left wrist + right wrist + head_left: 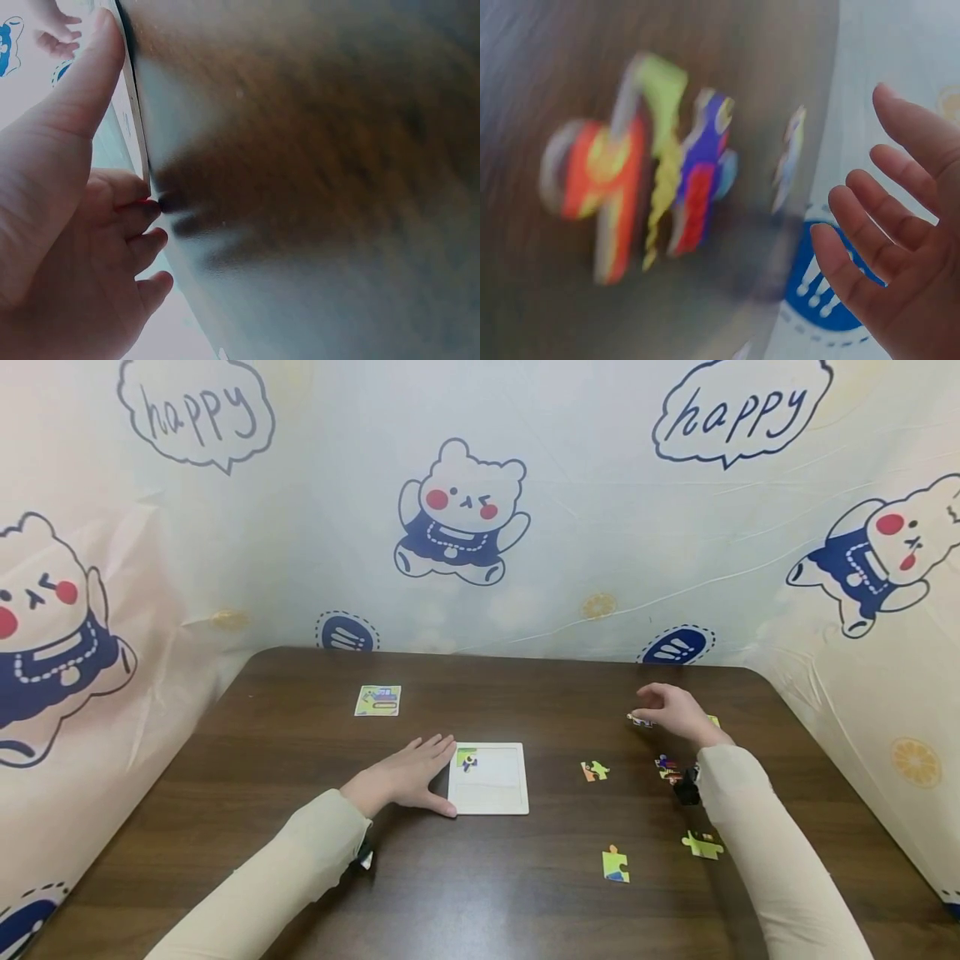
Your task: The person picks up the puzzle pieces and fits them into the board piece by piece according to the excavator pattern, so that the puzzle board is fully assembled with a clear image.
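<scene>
A white square puzzle tray (526, 781) lies mid-table with a green-and-purple puzzle piece (467, 760) in its upper left corner. My left hand (401, 778) rests against the tray's left edge, fingers and thumb extended; the left wrist view shows the thumb (94, 71) and fingertips along the rim. Over the far right of the table, my right hand (673, 712) hovers with loosely bent fingers. Just under its fingertips lies a small puzzle piece (640, 721). In the right wrist view nothing sits between the spread fingers (877, 232).
Loose puzzle pieces lie on the right: an orange-green one (596, 771), a red-purple one (666, 769), a green one (702, 845) and a green-blue one (616, 865). A square picture card (378, 701) lies at the back left. A printed curtain (570, 543) hangs behind the table.
</scene>
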`<control>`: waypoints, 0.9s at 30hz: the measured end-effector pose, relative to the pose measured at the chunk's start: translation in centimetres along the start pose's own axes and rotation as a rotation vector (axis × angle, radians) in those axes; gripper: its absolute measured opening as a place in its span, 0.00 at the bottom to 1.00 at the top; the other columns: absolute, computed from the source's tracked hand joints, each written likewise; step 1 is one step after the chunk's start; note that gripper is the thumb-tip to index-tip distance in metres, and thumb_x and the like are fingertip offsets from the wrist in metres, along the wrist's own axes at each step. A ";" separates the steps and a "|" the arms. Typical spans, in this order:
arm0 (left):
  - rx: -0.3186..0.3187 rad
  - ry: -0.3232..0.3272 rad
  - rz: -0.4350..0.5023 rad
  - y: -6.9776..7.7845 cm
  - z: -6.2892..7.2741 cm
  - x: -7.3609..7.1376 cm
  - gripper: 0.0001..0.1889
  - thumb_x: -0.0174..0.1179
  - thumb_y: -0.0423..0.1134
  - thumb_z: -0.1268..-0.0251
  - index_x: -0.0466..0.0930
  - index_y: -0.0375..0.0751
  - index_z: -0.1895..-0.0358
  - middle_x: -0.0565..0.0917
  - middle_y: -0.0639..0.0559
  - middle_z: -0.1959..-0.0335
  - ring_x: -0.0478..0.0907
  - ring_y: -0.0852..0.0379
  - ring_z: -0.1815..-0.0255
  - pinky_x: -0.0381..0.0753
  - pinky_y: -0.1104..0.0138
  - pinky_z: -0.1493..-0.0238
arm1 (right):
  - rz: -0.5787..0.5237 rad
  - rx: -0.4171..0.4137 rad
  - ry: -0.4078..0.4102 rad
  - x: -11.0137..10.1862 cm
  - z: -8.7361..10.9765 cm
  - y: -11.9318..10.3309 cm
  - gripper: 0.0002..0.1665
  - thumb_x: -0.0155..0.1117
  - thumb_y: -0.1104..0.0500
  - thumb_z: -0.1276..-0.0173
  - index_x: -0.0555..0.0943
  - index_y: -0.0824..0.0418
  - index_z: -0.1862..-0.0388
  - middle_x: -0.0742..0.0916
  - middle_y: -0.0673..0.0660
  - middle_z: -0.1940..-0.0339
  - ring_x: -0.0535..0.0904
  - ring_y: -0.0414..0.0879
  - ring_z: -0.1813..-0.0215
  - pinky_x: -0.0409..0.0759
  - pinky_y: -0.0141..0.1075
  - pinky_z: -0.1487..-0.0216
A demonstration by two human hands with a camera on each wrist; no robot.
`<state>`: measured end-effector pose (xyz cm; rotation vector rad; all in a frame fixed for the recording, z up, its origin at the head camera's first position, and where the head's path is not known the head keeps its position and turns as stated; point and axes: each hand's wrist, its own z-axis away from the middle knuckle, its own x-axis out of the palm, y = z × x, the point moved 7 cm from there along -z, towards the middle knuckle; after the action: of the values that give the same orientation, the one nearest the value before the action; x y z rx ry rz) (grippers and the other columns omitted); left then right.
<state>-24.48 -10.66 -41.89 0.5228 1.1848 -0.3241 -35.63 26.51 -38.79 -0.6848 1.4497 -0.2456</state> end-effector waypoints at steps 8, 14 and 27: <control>-0.005 -0.001 0.004 0.0 0.0 0.0 0.56 0.60 0.67 0.53 0.49 0.32 0.29 0.49 0.41 0.28 0.43 0.46 0.28 0.42 0.53 0.32 | 0.069 0.051 -0.061 0.4 0.0 2.9 0.23 0.66 0.58 0.41 0.75 0.72 0.52 0.80 0.67 0.61 0.73 0.56 0.60 0.72 0.50 0.57; -0.009 -0.004 0.009 0.1 0.0 0.0 0.56 0.60 0.67 0.53 0.49 0.32 0.29 0.49 0.41 0.28 0.43 0.46 0.28 0.42 0.53 0.32 | 0.095 0.037 -0.081 0.5 -0.2 3.2 0.16 0.67 0.61 0.42 0.78 0.72 0.60 0.81 0.61 0.69 0.73 0.52 0.67 0.72 0.45 0.62; 0.001 -0.003 0.029 0.1 0.1 -0.1 0.55 0.61 0.66 0.53 0.49 0.32 0.29 0.50 0.41 0.28 0.43 0.46 0.28 0.42 0.53 0.32 | 0.114 0.060 -0.106 0.6 -0.3 2.5 0.13 0.66 0.60 0.40 0.78 0.70 0.62 0.81 0.61 0.67 0.73 0.52 0.65 0.73 0.47 0.60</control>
<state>-24.44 -10.62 -41.75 0.5395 1.1731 -0.3011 -36.47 28.08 -40.74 -0.5562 1.3699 -0.1612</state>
